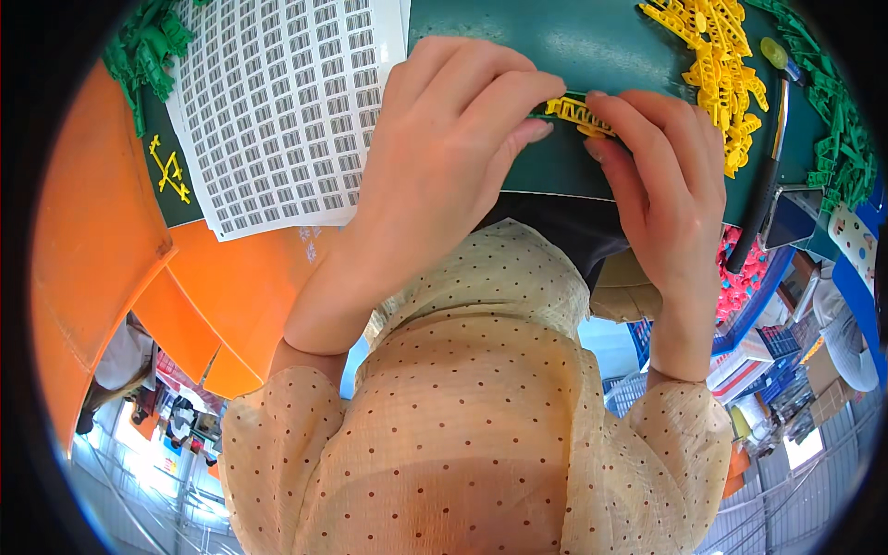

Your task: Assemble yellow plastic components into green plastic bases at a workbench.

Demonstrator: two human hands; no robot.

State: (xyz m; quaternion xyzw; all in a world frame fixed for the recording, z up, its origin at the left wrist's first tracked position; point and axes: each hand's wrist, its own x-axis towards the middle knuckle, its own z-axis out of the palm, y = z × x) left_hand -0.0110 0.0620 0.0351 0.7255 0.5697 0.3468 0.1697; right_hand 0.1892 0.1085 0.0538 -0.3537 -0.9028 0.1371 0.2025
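Between my two hands, over the near edge of the dark green tabletop point(555, 171), is a small yellow plastic piece point(581, 115) with a row of slanted slats. A thin green edge shows along it; whether that is a second part I cannot tell. My left hand point(444, 129) pinches the piece's left end between thumb and fingertips. At its other end, the thumb and curled fingers of my right hand point(671, 171) close on it and hide part of it.
Sheets of printed labels point(268, 102) lie left, by green plastic pieces point(153, 51) and yellow scraps point(169, 171). Rightward are a yellow heap point(717, 69), a black-handled hammer point(770, 171) and more green pieces point(837, 120). An orange bin point(92, 240) stands left; red pieces point(738, 277) sit lower right.
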